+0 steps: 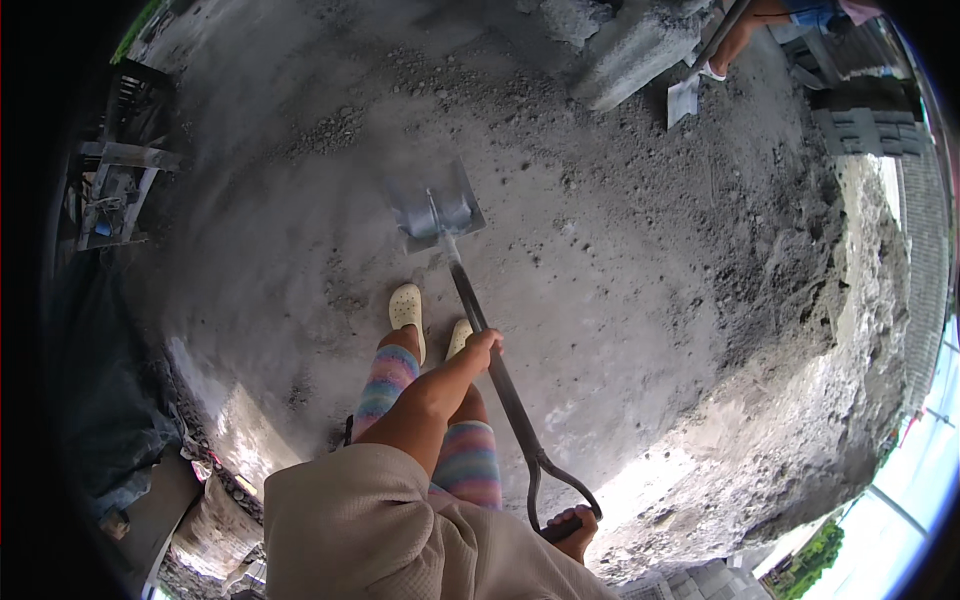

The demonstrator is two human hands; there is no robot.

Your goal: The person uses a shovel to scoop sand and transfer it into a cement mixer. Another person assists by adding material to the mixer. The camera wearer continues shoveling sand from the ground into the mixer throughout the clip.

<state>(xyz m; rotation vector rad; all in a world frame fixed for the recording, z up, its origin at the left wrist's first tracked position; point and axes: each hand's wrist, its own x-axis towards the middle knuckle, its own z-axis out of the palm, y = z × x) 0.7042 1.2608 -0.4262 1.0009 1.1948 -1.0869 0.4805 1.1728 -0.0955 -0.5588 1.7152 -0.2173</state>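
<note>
A long shovel (510,398) with a dark shaft and a split D-shaped grip slants across the middle of the view. My left hand (486,346) is wrapped round the shaft about halfway along. At the lower end of the view, my right hand (576,532) is closed on the cross-bar of the grip. The broad metal blade (455,212) is down at the grey, dusty ground (600,300), just beyond my cream clogs (406,305). A thin layer of dust blurs the blade's far left part.
At the upper right another person's leg (738,48) stands beside a second shovel (684,98). Large grey sacks or blocks (640,55) lie nearby. A wooden frame (125,160) is at the left, above a dark tarp (105,370). A heap of grey sand (790,400) rises at the right.
</note>
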